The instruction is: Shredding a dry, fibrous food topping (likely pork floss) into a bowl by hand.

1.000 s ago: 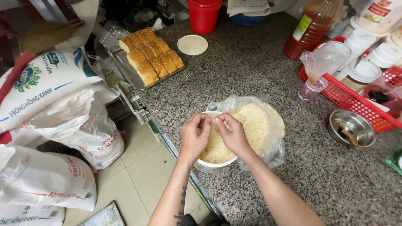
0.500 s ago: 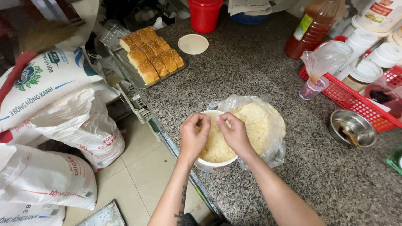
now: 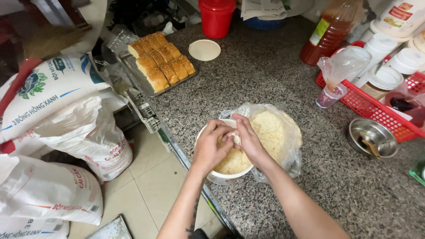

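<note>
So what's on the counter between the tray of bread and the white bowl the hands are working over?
Nothing: in the head view, only bare speckled counter lies between the bread tray and the white bowl. The round cream lid sits off to the side.

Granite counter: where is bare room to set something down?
Bare counter lies between the bread tray, round lid and bowl, and near the front edge right of the bag. Crowded around the red basket and metal cup.
</note>
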